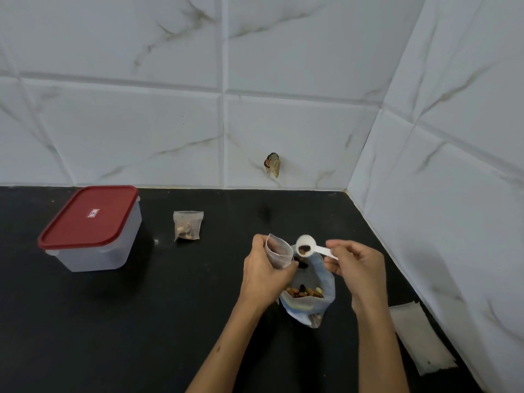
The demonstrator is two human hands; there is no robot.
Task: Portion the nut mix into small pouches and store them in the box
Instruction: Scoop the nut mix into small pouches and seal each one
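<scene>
My left hand [263,276] grips a small clear pouch [279,252] with its mouth held open and tilted right. My right hand [355,268] pinches the handle of a white plastic scoop [307,246] holding a few nuts, its bowl just beside the pouch mouth. Below both stands the open big bag of nut mix [309,296], nuts visible inside. A filled small pouch [188,225] lies on the black counter [170,307] further left. The clear box with a red lid [90,226] stands at the left, lid on.
A stack of flat unfilled pouches [422,338] lies at the counter's right edge by the tiled side wall. White marble tiles back the counter. A small dark mark or chip [272,165] sits on the back wall.
</scene>
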